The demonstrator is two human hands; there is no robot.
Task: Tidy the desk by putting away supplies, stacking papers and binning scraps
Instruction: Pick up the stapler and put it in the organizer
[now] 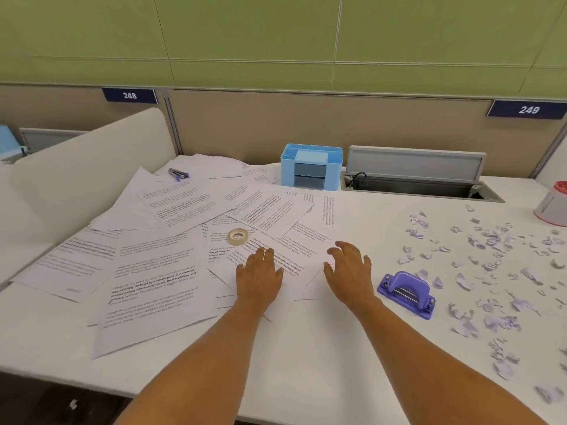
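Several printed sheets [153, 289] lie scattered and overlapping across the left and middle of the white desk [306, 357]. A tape roll [237, 235] sits on them near the middle, and a small stapler [178, 174] lies on sheets at the back left. A purple hole punch [406, 294] stands right of my hands. Torn paper scraps [491, 271] litter the right side. My left hand [259, 273] lies flat on the papers with fingers straight. My right hand [348, 271] hovers just above the papers' right edge, fingers spread and slightly bent, holding nothing.
A light-blue desk organiser [311, 165] stands at the back centre. Right of it is an open cable tray [420, 187] with its lid raised. A round white container with a red top [553, 205] sits at the far right edge. A white partition [92, 167] bounds the left.
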